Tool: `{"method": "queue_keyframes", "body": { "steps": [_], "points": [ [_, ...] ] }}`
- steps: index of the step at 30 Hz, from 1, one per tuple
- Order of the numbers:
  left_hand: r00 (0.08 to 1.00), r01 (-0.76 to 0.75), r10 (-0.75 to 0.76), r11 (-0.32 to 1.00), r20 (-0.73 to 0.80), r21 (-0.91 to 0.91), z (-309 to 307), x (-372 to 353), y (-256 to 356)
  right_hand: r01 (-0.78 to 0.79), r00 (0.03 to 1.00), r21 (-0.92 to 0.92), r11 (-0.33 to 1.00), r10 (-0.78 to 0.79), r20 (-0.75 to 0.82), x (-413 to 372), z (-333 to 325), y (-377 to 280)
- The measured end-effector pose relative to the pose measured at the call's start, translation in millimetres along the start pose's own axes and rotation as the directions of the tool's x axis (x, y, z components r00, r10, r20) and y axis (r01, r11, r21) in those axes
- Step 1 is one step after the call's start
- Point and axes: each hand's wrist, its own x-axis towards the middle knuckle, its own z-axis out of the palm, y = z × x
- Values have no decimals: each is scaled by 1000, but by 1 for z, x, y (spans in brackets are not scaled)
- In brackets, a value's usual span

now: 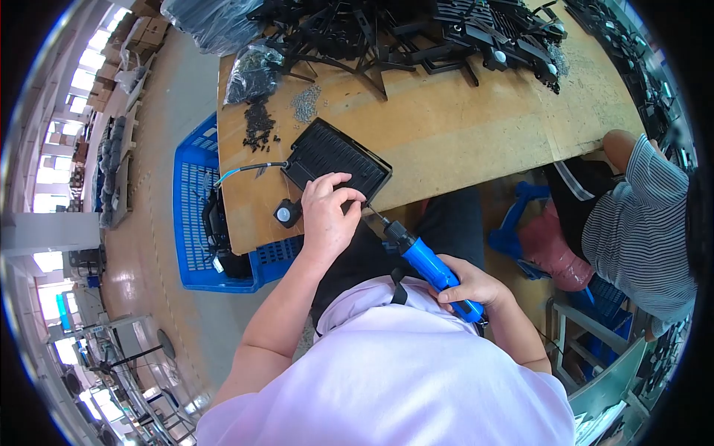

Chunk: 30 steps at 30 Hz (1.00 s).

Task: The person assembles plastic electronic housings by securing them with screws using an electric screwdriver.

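Observation:
My right hand [470, 286] is wrapped round a blue electric screwdriver [431, 266], its bit pointing up and left at the near corner of a black finned housing [335, 157]. That housing lies tilted at the table's front edge, with a cable [253, 167] leaving its left corner. Over its near side, my left hand [329, 214] has thumb and forefinger pinched together close to the bit's tip; whatever they hold is too small to make out. Beside the left hand sits a small black round part with a white face [284, 214].
Black screws [258, 125] and silver screws [306, 104] lie in piles on the wooden table [446, 149]. Black brackets [372, 37] and plastic bags [254, 73] crowd its far side. A blue crate [197, 279] stands left; another person in a striped shirt [632, 223] sits right.

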Motion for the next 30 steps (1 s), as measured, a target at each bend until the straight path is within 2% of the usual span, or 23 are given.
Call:
{"method": "queue_keyframes", "body": {
  "steps": [12,18,22,25,28,30],
  "points": [
    [999,-49,49,999,3,13,0,6,-1,3,1000,22,1000,-3,-1,-1,-1,0],
    [992,-127,125,990,33,61,-3,6,-5,-1,1000,42,999,1,2,0,-2,-1],
    [979,-169,179,980,100,-103,-23,23,-13,-10,1000,26,1000,10,6,2,-6,-5],
    [983,-172,175,984,60,-56,-19,43,-26,-9,1000,43,999,9,5,4,-9,-2],
    [956,-281,289,951,-50,126,1,58,-24,-12,1000,50,999,12,3,6,-8,-6],
    [961,-275,275,945,24,178,11,61,-24,-19,1000,34,999,19,5,5,-9,-10]
  ]
}}
